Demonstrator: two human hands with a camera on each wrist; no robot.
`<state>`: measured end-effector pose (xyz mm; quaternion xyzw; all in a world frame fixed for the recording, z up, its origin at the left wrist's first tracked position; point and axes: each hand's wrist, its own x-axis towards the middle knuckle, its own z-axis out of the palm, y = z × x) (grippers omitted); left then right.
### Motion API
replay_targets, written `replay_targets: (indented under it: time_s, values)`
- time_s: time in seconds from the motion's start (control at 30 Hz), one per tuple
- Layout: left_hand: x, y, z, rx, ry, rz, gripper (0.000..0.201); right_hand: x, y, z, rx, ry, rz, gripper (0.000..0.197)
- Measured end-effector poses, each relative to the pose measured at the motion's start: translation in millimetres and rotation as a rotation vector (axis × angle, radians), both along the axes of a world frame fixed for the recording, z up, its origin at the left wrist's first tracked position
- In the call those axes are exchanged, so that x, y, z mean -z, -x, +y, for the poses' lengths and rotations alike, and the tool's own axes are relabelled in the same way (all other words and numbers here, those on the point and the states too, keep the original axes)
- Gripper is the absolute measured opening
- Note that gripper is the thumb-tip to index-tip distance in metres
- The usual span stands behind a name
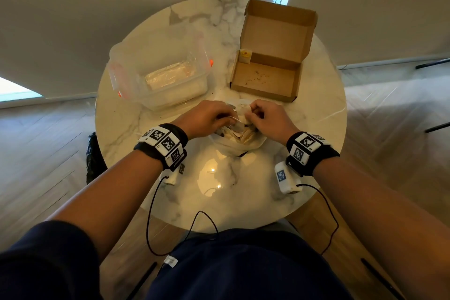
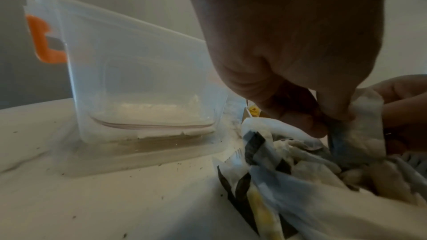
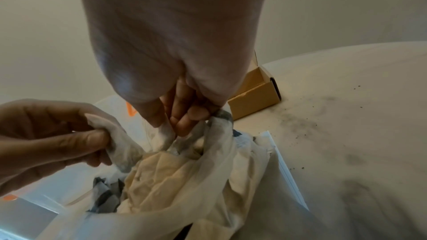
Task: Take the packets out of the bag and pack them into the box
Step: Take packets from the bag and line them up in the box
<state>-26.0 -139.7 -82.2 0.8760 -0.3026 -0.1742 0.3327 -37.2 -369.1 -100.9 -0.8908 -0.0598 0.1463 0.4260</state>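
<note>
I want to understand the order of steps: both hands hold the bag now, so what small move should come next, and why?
Probably spread the bag mouth wider: the left hand and right hand each pinch its rim, the packets lie inside, and the box stands open.

In the head view, both hands cover the mouth of the plastic bag (image 1: 237,145), so the packets (image 1: 243,137) inside cannot be counted. The print on the small packet (image 1: 245,55) in the cardboard box (image 1: 265,80) is too small to read. The wrapped content of the clear plastic container (image 1: 170,75) is blurred. In the left wrist view, the bag is cut off by the right and bottom edges.
</note>
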Motion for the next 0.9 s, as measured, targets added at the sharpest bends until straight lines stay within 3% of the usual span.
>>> replay_targets:
  time_s: [0.23,0.37,0.5,0.73,0.9]
  values:
    - [-19,-10,-9,-0.243,0.135,0.085,0.043,-11,-9,1,-0.058,-0.114,0.01,0.011]
    - [-21,-15,-11,-0.238,0.01,-0.011,0.027,-17,-11,2,-0.083,-0.107,0.044,0.018]
    - [-21,-19,-14,-0.265,0.017,-0.043,0.017,-21,-10,2,-0.039,-0.137,0.049,0.019]
    - [-25,-38,-23,-0.221,0.026,-0.08,0.028,-24,-22,-1,-0.001,-0.097,-0.026,0.014]
    - [-13,-59,-32,-0.36,0.017,-0.039,0.028,-35,-38,-14,0.117,-0.124,-0.069,0.007]
